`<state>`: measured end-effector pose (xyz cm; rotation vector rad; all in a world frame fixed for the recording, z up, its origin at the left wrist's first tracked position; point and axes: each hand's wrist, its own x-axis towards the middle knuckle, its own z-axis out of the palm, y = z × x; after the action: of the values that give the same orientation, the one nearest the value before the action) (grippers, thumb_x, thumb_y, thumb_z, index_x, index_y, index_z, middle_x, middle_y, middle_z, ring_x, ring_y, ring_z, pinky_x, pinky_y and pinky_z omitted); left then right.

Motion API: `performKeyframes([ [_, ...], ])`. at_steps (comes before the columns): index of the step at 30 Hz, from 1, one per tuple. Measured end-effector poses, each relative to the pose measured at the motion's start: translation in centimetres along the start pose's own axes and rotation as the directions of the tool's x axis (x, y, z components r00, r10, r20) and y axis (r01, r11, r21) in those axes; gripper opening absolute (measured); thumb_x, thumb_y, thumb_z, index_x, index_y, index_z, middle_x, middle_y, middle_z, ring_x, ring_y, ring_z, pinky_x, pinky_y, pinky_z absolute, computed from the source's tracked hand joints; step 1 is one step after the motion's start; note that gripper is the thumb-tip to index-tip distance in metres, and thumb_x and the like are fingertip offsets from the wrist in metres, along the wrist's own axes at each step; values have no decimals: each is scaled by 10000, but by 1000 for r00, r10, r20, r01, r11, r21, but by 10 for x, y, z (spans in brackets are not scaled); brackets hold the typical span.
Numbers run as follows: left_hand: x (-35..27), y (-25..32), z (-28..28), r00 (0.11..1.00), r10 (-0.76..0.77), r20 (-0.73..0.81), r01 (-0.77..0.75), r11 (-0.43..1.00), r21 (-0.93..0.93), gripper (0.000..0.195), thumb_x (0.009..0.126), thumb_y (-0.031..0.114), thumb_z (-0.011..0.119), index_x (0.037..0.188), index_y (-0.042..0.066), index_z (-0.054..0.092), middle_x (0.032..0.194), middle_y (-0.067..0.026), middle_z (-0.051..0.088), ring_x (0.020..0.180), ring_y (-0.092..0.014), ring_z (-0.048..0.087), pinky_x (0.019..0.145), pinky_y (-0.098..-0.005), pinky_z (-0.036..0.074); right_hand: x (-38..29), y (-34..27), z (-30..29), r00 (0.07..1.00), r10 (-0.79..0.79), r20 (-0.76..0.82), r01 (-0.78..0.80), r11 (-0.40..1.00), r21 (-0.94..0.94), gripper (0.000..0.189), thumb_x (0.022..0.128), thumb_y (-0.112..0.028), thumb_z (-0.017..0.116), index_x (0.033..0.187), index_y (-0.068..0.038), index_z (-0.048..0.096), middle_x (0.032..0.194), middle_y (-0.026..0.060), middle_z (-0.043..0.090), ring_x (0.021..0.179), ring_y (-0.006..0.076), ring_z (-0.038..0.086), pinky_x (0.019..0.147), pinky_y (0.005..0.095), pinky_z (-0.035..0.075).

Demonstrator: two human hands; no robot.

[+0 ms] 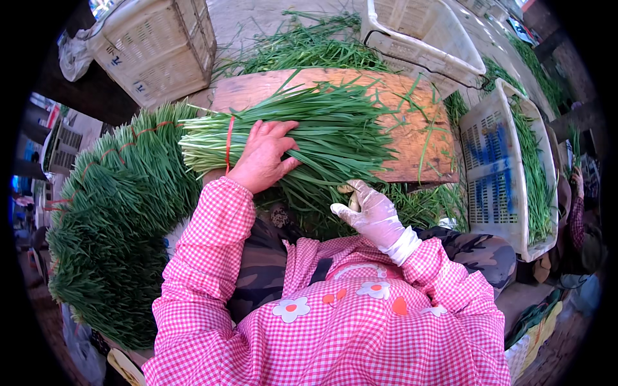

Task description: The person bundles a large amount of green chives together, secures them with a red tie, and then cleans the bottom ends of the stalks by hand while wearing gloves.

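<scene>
A bundle of green garlic chives (pixel 318 125) lies across a wooden board (pixel 425 144), its pale stem ends to the left and a red tie (pixel 229 140) around them. My bare left hand (pixel 268 155) rests on top of the bundle just right of the tie, its fingers spread a little. My right hand (pixel 369 210), in a stained whitish glove, is at the near edge of the leaves, thumb and forefinger close to the hanging leaf tips. Whether it pinches a leaf cannot be told. Loose leaf scraps lie on the board's right part.
Many tied chive bundles (pixel 120 212) stand packed in a curve at left. A pale plastic crate (pixel 154 53) stands at upper left, another (pixel 420 38) beyond the board, and a third crate (pixel 492 169) with chives at right. Loose chives (pixel 314 53) cover the ground behind. A co-worker's hand (pixel 577 181) shows far right.
</scene>
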<state>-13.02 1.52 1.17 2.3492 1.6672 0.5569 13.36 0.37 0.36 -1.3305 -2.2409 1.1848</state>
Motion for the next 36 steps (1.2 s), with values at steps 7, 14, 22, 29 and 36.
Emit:
performKeyframes([
  [7,-1,2,-2,1000,-18,12,19,999,-36,235,726,154,701,935,77,626,1340,-109,468,1240,-337,390,1083,-552,207,3,13,7,989,45,141,-36,997,-66,312,804,-267,689,984,-39,576,753,144,624,733,283,627,657,381,480],
  [14,-1,1,-1,1000,-14,3,15,999,-31,229,741,156,689,945,73,625,1342,-109,469,1233,-340,398,1081,-550,209,-3,29,17,955,76,286,-183,912,368,243,850,-94,641,1031,32,539,884,43,609,814,119,543,775,272,456],
  [22,-1,1,-1,1000,-9,-1,9,999,-41,227,742,164,687,945,82,628,1337,-112,474,1237,-339,397,1083,-540,210,-2,3,6,928,244,282,-290,948,135,450,840,-273,681,1141,25,528,1057,196,616,976,216,583,870,284,444],
  [29,0,3,-3,1000,-12,1,12,1000,-18,232,734,171,695,937,79,629,1337,-116,471,1244,-334,393,1082,-540,216,7,35,37,985,166,41,-171,973,156,634,829,-413,631,1249,47,514,1173,262,579,1124,349,558,976,361,422],
  [36,-4,5,-9,997,8,72,-5,999,-35,242,713,184,714,914,80,631,1332,-114,469,1253,-335,378,1086,-555,205,-3,25,9,764,371,528,-150,898,-414,376,844,-385,552,1053,-79,616,1040,182,639,997,353,597,854,411,470],
])
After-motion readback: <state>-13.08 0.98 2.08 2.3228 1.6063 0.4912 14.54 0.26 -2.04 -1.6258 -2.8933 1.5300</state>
